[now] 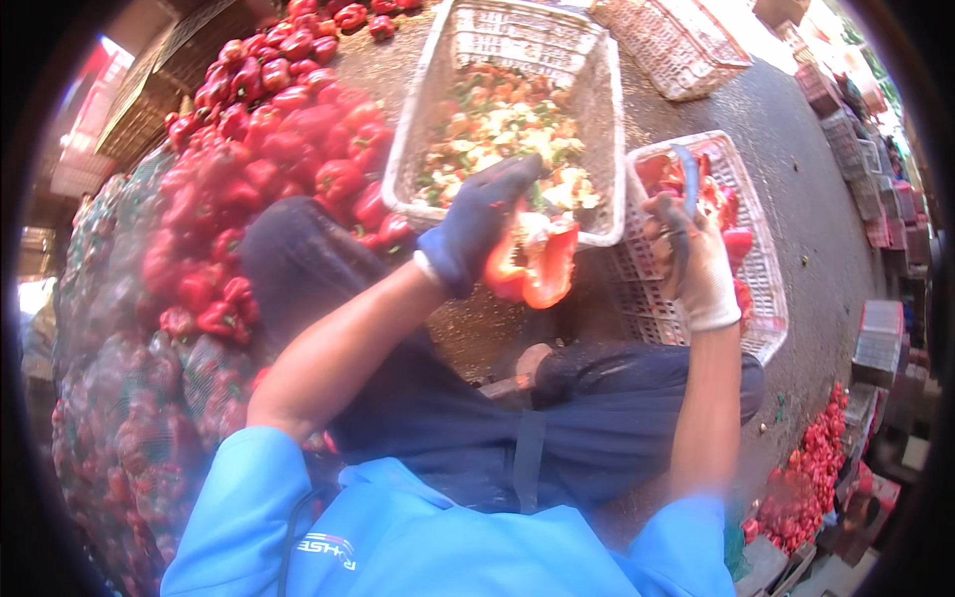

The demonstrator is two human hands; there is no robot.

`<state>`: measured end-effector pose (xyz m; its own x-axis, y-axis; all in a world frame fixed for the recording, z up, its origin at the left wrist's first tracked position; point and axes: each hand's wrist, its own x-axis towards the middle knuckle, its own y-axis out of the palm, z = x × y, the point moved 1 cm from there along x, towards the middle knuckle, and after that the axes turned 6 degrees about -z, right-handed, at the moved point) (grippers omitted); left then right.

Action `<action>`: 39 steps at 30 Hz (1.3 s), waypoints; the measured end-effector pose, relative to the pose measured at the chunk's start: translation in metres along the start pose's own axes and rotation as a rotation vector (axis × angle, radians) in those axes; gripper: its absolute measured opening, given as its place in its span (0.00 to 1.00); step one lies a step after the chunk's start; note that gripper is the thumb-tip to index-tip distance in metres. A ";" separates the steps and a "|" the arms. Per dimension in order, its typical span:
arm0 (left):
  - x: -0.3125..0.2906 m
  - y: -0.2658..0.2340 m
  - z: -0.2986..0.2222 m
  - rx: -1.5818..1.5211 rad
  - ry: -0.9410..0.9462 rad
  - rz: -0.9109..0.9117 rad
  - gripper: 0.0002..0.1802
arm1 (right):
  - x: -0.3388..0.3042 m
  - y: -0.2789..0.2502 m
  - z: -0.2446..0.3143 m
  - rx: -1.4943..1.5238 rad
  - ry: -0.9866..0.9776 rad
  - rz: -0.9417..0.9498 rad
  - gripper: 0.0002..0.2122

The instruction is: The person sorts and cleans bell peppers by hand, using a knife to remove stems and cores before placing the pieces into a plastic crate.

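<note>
In a dark blue glove, my left hand (482,221) is closed on a red bell pepper (542,267), cut open with its pale inside and seeds showing. It is over the near edge of a white plastic crate (616,129) holding pepper cores and seeds (497,129). My right hand (704,261), in a white glove with darkened fingers, grips a knife (688,179) with a curved blue-grey blade. The knife is over a second white crate (768,254), which contains red pepper pieces (734,207). The hands are apart.
A large heap of whole red peppers (288,139) lies at the left, beside filled mesh sacks (149,428). Another crate (681,45) stands at the far right. More crates (865,169) and a red pile (811,473) line the right edge. My bent legs (597,398) lie below the crates.
</note>
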<state>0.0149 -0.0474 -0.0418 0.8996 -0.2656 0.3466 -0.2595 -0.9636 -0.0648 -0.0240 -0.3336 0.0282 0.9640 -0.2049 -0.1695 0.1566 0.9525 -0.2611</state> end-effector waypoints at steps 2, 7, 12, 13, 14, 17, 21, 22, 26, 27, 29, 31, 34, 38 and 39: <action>0.002 -0.001 0.003 -0.118 -0.280 -0.115 0.15 | -0.019 0.045 0.015 0.014 0.087 0.123 0.23; -0.004 0.000 -0.010 0.360 0.162 -0.427 0.20 | -0.030 0.091 0.008 0.095 0.365 0.241 0.32; -0.005 0.006 -0.037 0.306 0.065 -0.407 0.15 | -0.034 0.114 -0.010 0.254 0.364 0.217 0.34; -0.005 0.007 -0.039 0.390 0.177 -0.368 0.15 | -0.030 0.117 -0.013 0.347 0.413 0.229 0.33; -0.006 0.006 -0.041 0.477 0.290 -0.330 0.15 | -0.027 0.117 -0.012 0.369 0.449 0.248 0.33; -0.005 0.007 -0.029 0.435 0.385 -0.364 0.18 | -0.019 0.116 -0.018 0.393 0.502 0.327 0.33; -0.003 0.006 -0.026 0.398 0.379 -0.330 0.21 | -0.016 0.114 -0.029 0.528 0.504 0.399 0.31; -0.004 0.007 -0.028 0.349 0.334 -0.316 0.22 | -0.017 0.114 -0.028 0.506 0.459 0.389 0.29; -0.002 0.007 -0.035 0.104 0.205 -0.306 0.24 | -0.020 0.114 -0.010 0.300 0.123 0.366 0.22; 0.000 0.006 -0.034 0.025 0.185 -0.315 0.24 | -0.020 0.113 -0.006 0.290 0.103 0.360 0.21; 0.003 0.002 -0.028 0.076 0.183 -0.327 0.26 | -0.022 0.113 0.001 0.346 0.166 0.350 0.19; 0.007 -0.008 -0.009 0.184 0.211 -0.233 0.28 | -0.023 0.113 -0.001 0.352 0.154 0.335 0.18; 0.005 -0.004 -0.008 -0.180 -0.123 -0.045 0.29 | -0.025 0.108 -0.007 0.256 0.051 0.313 0.20; 0.000 -0.004 -0.025 -0.451 -0.440 0.049 0.28 | -0.024 0.103 0.006 0.374 0.238 0.365 0.20; 0.000 -0.005 -0.027 -0.392 -0.394 0.060 0.28 | -0.025 0.101 0.005 0.409 0.257 0.392 0.20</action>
<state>0.0069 -0.0421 -0.0162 0.9229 -0.3841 -0.0275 -0.3580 -0.8823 0.3056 -0.0307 -0.2309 0.0110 0.8920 0.1779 -0.4156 -0.0793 0.9666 0.2436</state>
